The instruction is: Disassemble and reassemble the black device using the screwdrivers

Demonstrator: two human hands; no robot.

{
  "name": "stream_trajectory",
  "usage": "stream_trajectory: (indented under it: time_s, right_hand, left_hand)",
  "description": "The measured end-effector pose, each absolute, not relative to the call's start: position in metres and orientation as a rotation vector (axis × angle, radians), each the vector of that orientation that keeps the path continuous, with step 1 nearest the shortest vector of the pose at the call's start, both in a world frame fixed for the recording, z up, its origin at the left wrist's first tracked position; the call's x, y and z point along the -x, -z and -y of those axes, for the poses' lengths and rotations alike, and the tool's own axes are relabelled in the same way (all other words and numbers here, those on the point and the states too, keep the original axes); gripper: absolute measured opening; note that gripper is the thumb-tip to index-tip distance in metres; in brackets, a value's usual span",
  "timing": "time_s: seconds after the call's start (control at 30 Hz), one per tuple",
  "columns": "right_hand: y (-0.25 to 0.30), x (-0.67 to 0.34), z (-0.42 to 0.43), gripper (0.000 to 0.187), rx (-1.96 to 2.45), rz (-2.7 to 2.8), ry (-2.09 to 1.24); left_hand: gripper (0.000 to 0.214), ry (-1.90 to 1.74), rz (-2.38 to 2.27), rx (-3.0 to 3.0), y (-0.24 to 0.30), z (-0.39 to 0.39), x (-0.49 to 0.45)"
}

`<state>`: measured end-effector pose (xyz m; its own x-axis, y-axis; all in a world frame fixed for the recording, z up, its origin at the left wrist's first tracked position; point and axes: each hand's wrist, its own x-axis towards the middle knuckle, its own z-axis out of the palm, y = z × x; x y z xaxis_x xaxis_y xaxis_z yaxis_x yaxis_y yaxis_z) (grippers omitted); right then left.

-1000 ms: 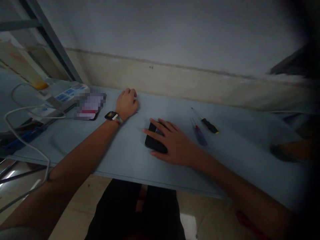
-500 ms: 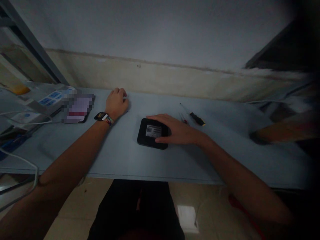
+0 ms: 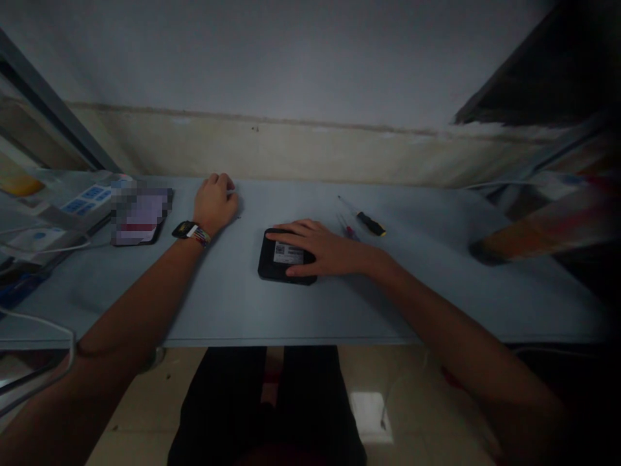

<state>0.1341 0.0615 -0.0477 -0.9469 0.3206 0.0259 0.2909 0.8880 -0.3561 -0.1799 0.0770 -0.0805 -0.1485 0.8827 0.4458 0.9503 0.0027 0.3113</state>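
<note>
A flat black box [image 3: 266,268] with rounded corners and a white label with a square code lies on the table. My right hand [image 3: 325,249] rests over its right part, fingers stretched and spread across the top, thumb on the label's lower edge. Further left, near the wall, my left hand [image 3: 214,204] lies on the table with its fingers loosely curled and the thumb apart; I see nothing in it. A tiny dark piece lies by that thumb. Beyond my right hand are a screwdriver [image 3: 371,223] with a black and yellow handle and a thinner red-handled screwdriver [image 3: 349,231].
A phone [image 3: 145,217], partly blurred out, lies left of my left hand. Beside it stands a white power strip [image 3: 92,200] with blue sockets and cables. At the right a bottle-like orange container [image 3: 504,243] lies tilted. The wall [image 3: 291,149] bounds the table's far side.
My right hand's fingers have slid left across the top of the box and lie flatter on it. The whole view has shifted slightly; my left hand stays at the same spot.
</note>
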Motion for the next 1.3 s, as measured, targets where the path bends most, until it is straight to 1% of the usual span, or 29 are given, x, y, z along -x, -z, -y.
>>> stream_trajectory:
  time_s: [0.27,0.43,0.53,0.7,0.83,1.03,1.1,1.2,1.23,1.3]
  right_hand:
    - [0.051,-0.13,-0.056,0.078,0.47,2.909,-0.422]
    - [0.056,-0.133,-0.062,0.062,0.49,2.694,-0.576]
    - [0.054,-0.133,-0.06,0.059,0.43,2.598,-0.539]
    - [0.052,-0.125,-0.042,0.057,0.196,2.806,-0.349]
    - [0.056,-0.12,-0.034,0.055,0.197,2.924,-0.268]
    - [0.061,-0.119,-0.036,0.057,0.199,2.93,-0.278]
    - [0.06,-0.121,-0.037,0.063,0.21,2.902,-0.367]
    - [0.055,-0.124,-0.04,0.079,0.31,2.734,-0.621]
    - [0.053,-0.126,-0.041,0.082,0.379,2.655,-0.674]
    - [0.052,-0.128,-0.043,0.08,0.501,2.541,-0.674]
  left_hand:
    - [0.028,0.831,2.15,1.975,0.08,-0.077,0.183]
    - [0.024,0.809,2.144,1.958,0.08,-0.077,0.183]
    - [0.024,0.797,2.146,1.949,0.08,-0.077,0.182]
    - [0.024,0.799,2.133,1.958,0.082,-0.078,0.182]
    - [0.023,0.788,2.132,1.963,0.085,-0.079,0.183]
    - [0.023,0.781,2.116,1.954,0.085,-0.08,0.182]
    - [0.022,0.775,2.117,1.961,0.085,-0.079,0.181]
    - [0.021,0.772,2.106,1.955,0.085,-0.08,0.181]
    - [0.021,0.777,2.103,1.948,0.085,-0.08,0.181]
    - [0.02,0.792,2.1,1.937,0.086,-0.08,0.181]
